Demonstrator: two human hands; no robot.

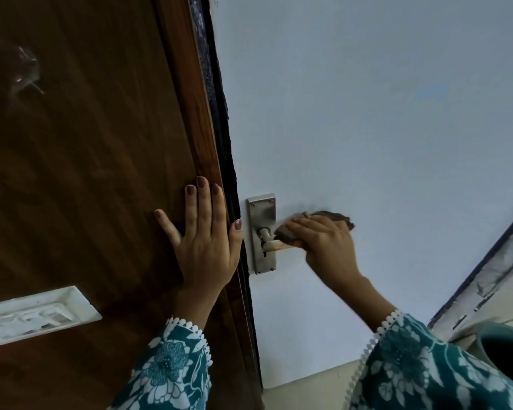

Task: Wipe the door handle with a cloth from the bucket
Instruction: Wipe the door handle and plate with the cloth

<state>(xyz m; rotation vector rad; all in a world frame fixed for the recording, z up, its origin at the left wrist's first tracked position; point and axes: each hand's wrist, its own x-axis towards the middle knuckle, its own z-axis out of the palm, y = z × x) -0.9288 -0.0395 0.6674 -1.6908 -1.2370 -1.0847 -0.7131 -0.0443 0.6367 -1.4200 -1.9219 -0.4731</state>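
Observation:
A metal door handle point(271, 245) juts from a steel backplate point(261, 208) on a pale blue-white door point(367, 128). My right hand point(323, 244) is closed around a dark grey cloth point(335, 216) and presses it onto the lever, hiding most of it. The cloth's frayed edge shows above my knuckles. A rusty orange mark shows on the exposed part of the lever. My left hand point(205, 235) lies flat with fingers spread on the brown wooden panel point(86, 173) beside the door's edge. A teal bucket point(504, 347) shows partly at the lower right.
A white recessed fitting point(33, 315) sits in the wooden panel at lower left. A dark gap point(219, 113) runs between the panel and the pale door. A worn white frame or skirting point(492, 276) slants at the right. Pale floor shows at the bottom.

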